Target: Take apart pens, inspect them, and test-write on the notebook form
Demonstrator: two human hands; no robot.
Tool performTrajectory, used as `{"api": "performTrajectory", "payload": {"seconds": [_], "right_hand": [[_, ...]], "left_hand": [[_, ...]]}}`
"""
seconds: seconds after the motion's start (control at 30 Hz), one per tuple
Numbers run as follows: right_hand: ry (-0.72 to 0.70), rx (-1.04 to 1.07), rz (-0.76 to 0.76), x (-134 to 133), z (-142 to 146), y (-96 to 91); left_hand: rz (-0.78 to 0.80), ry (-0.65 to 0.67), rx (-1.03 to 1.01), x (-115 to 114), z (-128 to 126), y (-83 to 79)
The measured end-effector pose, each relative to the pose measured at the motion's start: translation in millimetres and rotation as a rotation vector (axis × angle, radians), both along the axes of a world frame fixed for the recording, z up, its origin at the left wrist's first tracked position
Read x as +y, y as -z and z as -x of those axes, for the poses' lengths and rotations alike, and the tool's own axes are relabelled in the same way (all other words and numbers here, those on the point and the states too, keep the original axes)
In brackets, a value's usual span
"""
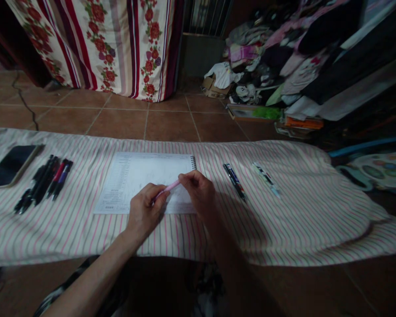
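Between my two hands is a pink pen (172, 185), held slanting above an open spiral notebook (119, 180). My left hand (147, 209) wraps round its lower left part. The fingertips of my right hand (199, 189) pinch its upper right end. Faint marks show on the notebook's white page, and its black wire coil is on the right. To the right of my right hand lie two dark pens (235, 182) side by side. Farther right is a pale patterned pen (266, 179). The pen's tip is hidden by my left hand.
A striped cloth (300, 215) covers the table. At the left lie a phone (11, 165) and a group of several pens (42, 182). Beyond the table hang floral curtains (99, 48), and clothes (284, 57) are heaped at the back right.
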State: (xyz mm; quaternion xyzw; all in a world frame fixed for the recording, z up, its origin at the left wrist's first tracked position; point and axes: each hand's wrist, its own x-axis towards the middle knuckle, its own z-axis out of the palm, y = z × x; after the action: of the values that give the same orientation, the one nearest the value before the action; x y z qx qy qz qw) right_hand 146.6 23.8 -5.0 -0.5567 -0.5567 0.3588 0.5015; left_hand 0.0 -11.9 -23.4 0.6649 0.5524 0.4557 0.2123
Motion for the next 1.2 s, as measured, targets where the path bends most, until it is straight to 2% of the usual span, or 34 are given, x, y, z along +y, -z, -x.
{"api": "performTrajectory", "payload": {"seconds": [0.37, 0.57, 0.8, 0.9, 1.0, 1.1, 1.2], "right_hand": [[0.107, -0.057, -0.023, -1.2, 4.9, 3.0], [0.094, -0.062, -0.032, -2.1, 6.4, 3.7], [0.083, -0.107, -0.053, -1.2, 4.3, 7.2], [-0.001, -0.042, -0.029, -0.2, 4.9, 9.3], [-0.081, 0.111, 0.024, 0.4, 6.9, 9.7], [-0.089, 0.278, 0.085, 0.3, 7.7, 8.2], [-0.093, 0.337, 0.108, 0.3, 5.1, 7.3]], "left_hand": [[0.001, 0.046, 0.086, 1.0, -0.6, 0.5], [0.024, 0.021, 0.063, 0.8, 0.1, 0.9], [0.012, 0.049, -0.013, 2.1, 1.6, -1.8], [0.004, 0.04, -0.029, 3.5, 2.6, 0.0], [0.015, 0.039, -0.036, 4.1, 2.4, 1.4], [0.03, 0.029, -0.058, 3.8, 1.2, 2.4], [0.053, 0.0, -0.086, 3.9, 0.6, 3.9]]}}
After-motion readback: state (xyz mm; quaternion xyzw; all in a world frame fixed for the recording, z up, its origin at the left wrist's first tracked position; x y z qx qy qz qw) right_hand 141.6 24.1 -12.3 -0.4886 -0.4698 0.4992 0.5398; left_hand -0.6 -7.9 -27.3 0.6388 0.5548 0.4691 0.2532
